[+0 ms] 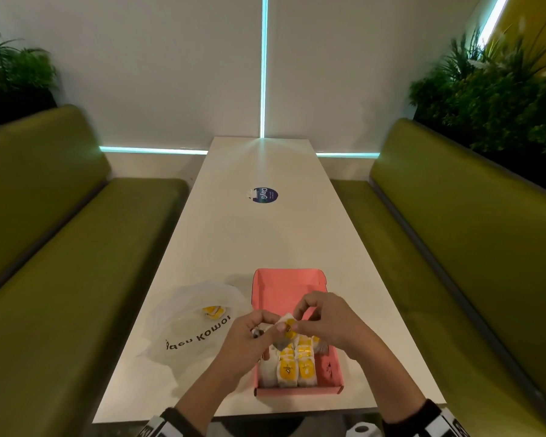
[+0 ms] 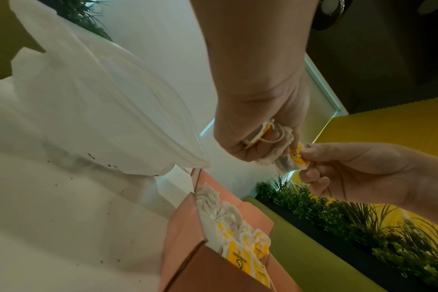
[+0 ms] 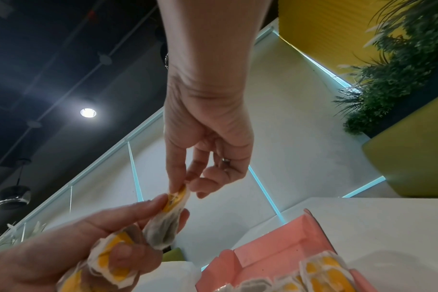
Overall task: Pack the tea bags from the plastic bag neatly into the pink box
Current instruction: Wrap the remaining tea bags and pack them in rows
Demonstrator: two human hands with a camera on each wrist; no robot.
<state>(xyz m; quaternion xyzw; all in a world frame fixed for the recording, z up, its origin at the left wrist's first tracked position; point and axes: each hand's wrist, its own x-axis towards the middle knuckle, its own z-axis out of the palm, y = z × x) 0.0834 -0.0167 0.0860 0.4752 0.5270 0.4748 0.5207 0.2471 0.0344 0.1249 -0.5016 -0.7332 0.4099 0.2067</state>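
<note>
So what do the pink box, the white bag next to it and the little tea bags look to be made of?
The pink box looks like matte cardboard: folded flaps, creased corners, a browner outside in the left wrist view. The white bag seems thin, soft plastic, translucent and crumpled, with printed lettering. The tea bags look like thin filter paper, dark leaf showing through, each with a yellow paper tag.

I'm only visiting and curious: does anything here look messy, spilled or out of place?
Slightly. Dark specks, perhaps tea dust, dot the plastic bag. In the pink box the near tea bags stand in tidy rows, but those behind look crumpled. The left hand grips a bunch while the right hand pinches one tag.
</note>
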